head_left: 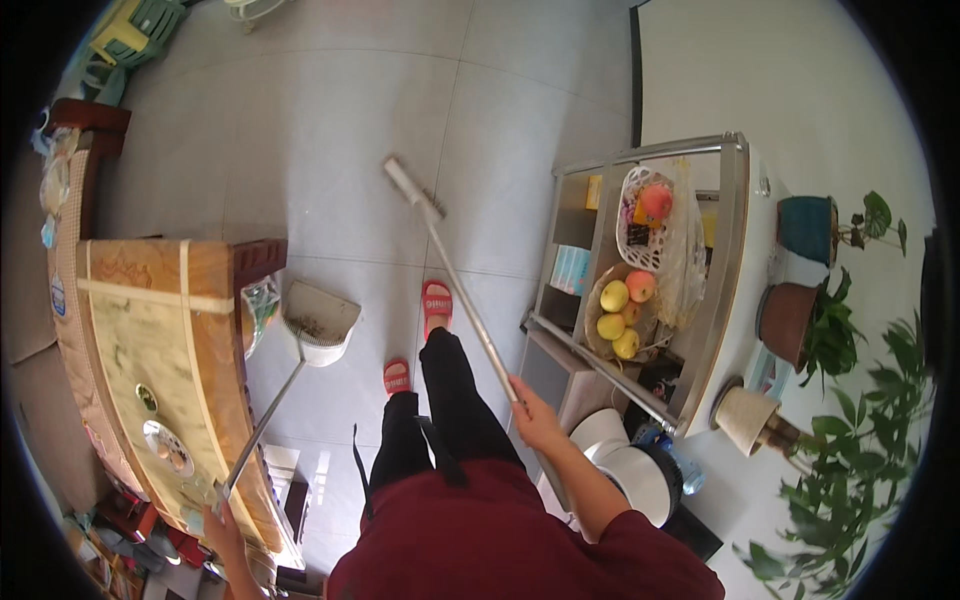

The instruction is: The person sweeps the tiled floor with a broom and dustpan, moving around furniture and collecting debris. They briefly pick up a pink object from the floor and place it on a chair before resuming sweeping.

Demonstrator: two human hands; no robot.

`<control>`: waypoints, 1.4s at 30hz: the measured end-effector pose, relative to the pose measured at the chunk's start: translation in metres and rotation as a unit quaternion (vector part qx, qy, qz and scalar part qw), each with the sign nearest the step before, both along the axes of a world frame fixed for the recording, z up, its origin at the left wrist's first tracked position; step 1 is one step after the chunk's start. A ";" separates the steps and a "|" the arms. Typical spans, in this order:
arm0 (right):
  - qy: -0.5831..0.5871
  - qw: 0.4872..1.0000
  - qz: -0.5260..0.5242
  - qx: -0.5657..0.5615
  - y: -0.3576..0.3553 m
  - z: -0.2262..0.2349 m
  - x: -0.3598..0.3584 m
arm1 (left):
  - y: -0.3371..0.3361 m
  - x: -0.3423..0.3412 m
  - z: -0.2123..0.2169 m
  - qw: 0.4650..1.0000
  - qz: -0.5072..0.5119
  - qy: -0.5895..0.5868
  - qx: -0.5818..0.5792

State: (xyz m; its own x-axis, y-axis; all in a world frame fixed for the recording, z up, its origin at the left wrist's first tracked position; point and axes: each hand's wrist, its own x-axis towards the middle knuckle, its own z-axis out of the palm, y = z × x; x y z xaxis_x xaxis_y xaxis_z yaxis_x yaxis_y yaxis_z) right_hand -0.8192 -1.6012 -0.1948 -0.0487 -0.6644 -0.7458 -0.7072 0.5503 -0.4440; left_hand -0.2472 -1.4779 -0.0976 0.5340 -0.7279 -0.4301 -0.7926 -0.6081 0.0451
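My right hand (535, 412) grips the metal handle of a broom (455, 272). Its white head (408, 187) rests on the grey tiled floor ahead of my feet. My left hand (222, 528) holds the long handle of a white dustpan (320, 322), which sits on the floor to the left of my red slippers (436, 301) and holds a little dirt. I wear black trousers and a dark red top.
A wooden table (165, 360) with a marbled top stands at the left. On the right, a metal shelf unit (690, 270) holds baskets of fruit. Potted plants (830, 330) line a white ledge. A white appliance (630, 465) sits below my right arm.
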 end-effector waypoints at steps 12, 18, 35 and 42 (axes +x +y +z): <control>0.299 0.943 -0.088 -0.113 -0.318 -0.211 -0.162 | -0.014 0.019 -0.007 0.994 0.054 0.023 0.088; 0.087 0.903 -0.420 -0.008 -0.405 -0.235 -0.174 | -0.076 -0.031 0.004 0.975 0.078 -0.049 0.203; -0.067 0.938 -0.334 0.062 -0.224 -0.048 -0.032 | -0.058 -0.019 0.007 0.948 0.093 -0.070 0.295; 0.077 0.956 -0.263 -0.103 -0.313 -0.185 -0.174 | -0.048 -0.019 0.007 0.944 0.113 -0.066 0.305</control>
State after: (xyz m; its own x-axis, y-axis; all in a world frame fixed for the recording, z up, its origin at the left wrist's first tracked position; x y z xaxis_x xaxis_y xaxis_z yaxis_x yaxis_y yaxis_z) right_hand -0.9928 -1.9139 -0.3795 -0.5143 -0.6498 -0.5598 -0.4228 0.7599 -0.4937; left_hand -0.2661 -1.5260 -0.0904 0.7236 -0.2288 -0.6512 -0.6145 -0.6432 -0.4569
